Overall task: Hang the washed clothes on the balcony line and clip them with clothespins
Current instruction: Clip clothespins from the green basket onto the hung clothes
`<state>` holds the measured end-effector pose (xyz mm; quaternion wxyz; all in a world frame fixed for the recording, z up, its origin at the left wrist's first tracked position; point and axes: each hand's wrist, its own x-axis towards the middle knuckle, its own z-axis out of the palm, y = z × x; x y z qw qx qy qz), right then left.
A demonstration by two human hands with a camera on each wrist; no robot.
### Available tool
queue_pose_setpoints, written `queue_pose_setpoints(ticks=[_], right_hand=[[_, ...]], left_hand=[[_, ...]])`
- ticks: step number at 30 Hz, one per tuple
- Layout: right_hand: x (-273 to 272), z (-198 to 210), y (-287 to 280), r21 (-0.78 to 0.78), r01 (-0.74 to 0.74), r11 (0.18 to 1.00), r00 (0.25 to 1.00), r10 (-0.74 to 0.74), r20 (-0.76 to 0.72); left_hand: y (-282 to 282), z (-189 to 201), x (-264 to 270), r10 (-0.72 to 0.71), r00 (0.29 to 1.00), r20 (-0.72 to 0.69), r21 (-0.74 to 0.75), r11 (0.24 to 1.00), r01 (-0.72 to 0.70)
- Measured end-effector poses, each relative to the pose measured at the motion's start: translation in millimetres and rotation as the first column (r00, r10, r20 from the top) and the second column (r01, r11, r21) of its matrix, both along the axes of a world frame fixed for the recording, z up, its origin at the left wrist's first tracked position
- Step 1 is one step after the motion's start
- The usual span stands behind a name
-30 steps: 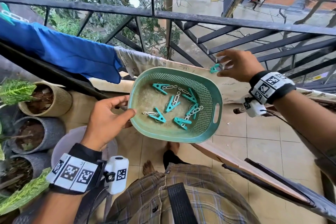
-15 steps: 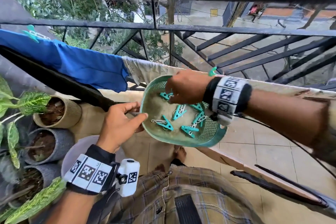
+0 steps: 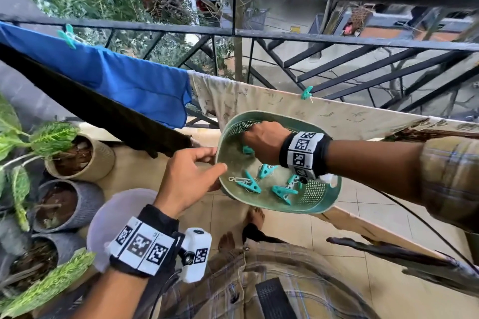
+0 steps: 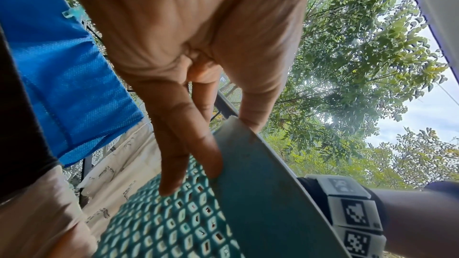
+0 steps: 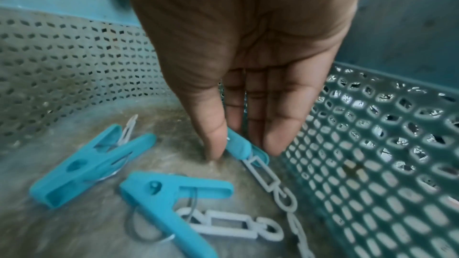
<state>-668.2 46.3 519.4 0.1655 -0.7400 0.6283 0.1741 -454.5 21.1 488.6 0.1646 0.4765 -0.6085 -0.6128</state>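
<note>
At the middle of the head view, a green perforated basket [image 3: 321,204] is held tilted above the tiled balcony floor. The left hand [image 3: 190,179] grips its rim at nine o'clock, thumb on top of the edge and fingers [image 4: 178,156] pressed against the outer mesh wall. The right hand [image 3: 264,144] reaches down into the basket from three o'clock, its fingers pointing at the bottom. In the right wrist view its thumb [image 5: 211,140] and fingertips close on either side of a teal clothespin [image 5: 242,147] lying against the basket floor beside the mesh wall, pinching it; whether it has left the floor cannot be told. Several other teal clothespins [image 3: 248,185] with white hooked tails lie loose on the basket floor, toward six o'clock of the right hand.

Behind the basket, at twelve o'clock, a cream printed cloth [image 3: 259,103] hangs over the line, with one teal pin [image 3: 306,93] clipped on its top edge. At ten o'clock a blue garment [image 3: 116,80] hangs beside it, touching its edge, with another teal pin [image 3: 68,36] near its far end. Potted plants [image 3: 75,155] stand along the floor at eight o'clock.
</note>
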Motion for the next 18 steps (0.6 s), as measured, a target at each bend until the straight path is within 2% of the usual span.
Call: queue_pose_setpoints(ticks=[4,6,8,10,12,18], right_hand=[[11.2,0.3,17.8,-0.043,-0.03,0.999,0.998,0.027,-0.056],[12.5,5.2,24.9,-0.059,-0.019,0.998,0.997,0.023,0.067],[11.8,11.8,33.0,-0.045,0.012,0.999,0.962,0.0,0.274],[9.8,16.5,45.0,-0.041,0.081,0.996,0.917,-0.059,0.395],[4.5,18.7,62.3,-0.055,0.172,0.984,0.881,-0.129,0.455],[-18.6,25.2,129.5,-0.151,0.401,0.904,0.826,-0.286,0.485]], left_hand=[[5.5,-5.3,14.4,-0.01,1.0,-0.004,-0.002,1.0,0.01],[7.9,-8.0,20.3,-0.023,1.0,-0.007,-0.009,1.0,0.023],[9.8,-10.5,23.8,-0.029,1.0,-0.007,-0.012,1.0,0.029],[12.8,-12.9,25.5,-0.047,0.999,-0.007,-0.019,0.999,0.047],[16.1,-14.2,23.4,-0.067,0.998,-0.01,-0.014,0.998,0.067],[28.6,-12.9,1.4,-0.149,0.988,-0.032,-0.035,0.988,0.148]])
